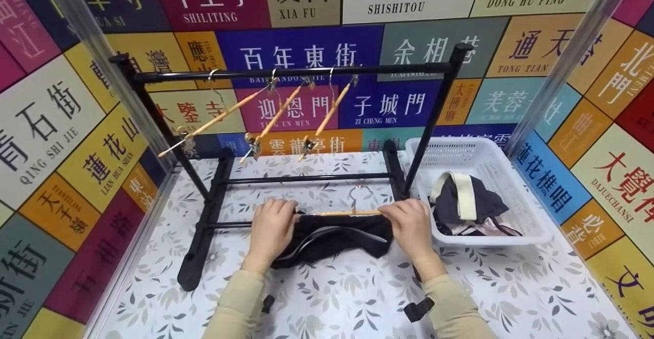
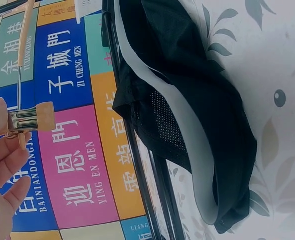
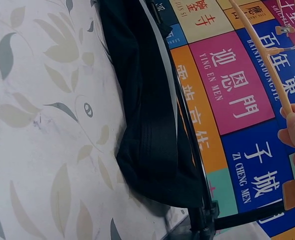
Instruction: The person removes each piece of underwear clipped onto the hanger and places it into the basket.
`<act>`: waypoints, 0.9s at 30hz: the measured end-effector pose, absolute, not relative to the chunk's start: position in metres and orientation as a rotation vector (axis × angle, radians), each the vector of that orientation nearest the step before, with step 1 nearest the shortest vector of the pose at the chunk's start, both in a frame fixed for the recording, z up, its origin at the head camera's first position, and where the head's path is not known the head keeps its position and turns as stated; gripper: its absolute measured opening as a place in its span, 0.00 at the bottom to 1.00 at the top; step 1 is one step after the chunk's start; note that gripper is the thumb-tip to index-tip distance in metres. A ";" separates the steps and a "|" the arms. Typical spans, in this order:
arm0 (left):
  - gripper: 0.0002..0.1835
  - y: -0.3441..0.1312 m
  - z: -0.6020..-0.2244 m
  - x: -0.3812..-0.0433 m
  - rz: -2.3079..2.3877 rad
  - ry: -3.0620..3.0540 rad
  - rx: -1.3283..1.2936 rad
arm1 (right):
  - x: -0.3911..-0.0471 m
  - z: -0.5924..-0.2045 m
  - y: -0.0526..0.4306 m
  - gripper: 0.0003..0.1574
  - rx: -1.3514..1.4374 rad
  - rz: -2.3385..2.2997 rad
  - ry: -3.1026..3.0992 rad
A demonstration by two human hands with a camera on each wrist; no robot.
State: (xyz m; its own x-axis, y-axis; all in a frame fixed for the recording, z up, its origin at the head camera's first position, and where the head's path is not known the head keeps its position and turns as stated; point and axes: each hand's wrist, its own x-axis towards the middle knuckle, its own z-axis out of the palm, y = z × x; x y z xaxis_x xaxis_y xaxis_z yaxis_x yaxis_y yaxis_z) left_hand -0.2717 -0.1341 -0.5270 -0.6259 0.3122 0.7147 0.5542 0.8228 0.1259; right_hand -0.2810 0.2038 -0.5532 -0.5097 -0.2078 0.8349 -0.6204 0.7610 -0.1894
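My left hand (image 1: 273, 231) holds one end of a wooden clip hanger (image 1: 337, 213); in the left wrist view its fingers are at a metal clip (image 2: 30, 119) with a tan pad. At the other end, my right hand (image 1: 411, 226) grips the rod, and a second tan clip pad (image 3: 291, 194) shows below it. The hanger's metal hook (image 1: 360, 190) points away from me. Below the hanger, a black garment (image 1: 334, 249) with a grey band and a mesh patch lies on the table beside the rack's lower bar. Both wrist views show a gap between garment and hanger.
A black rack (image 1: 296, 72) stands before me, with three clip hangers (image 1: 225, 115) on its top bar. To the right, a white basket (image 1: 498, 240) holds dark and pink cloth items (image 1: 483, 198) with a cream band. Patterned walls enclose the leaf-print table (image 1: 347, 303).
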 end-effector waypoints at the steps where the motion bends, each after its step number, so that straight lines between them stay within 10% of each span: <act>1: 0.13 -0.134 -0.527 -0.271 -0.443 -2.285 -0.628 | -0.281 -0.553 0.204 0.07 0.621 0.601 -2.083; 27: 0.14 -0.103 -0.533 -0.252 -0.463 -2.305 -0.688 | -0.276 -0.559 0.194 0.05 0.690 0.604 -2.059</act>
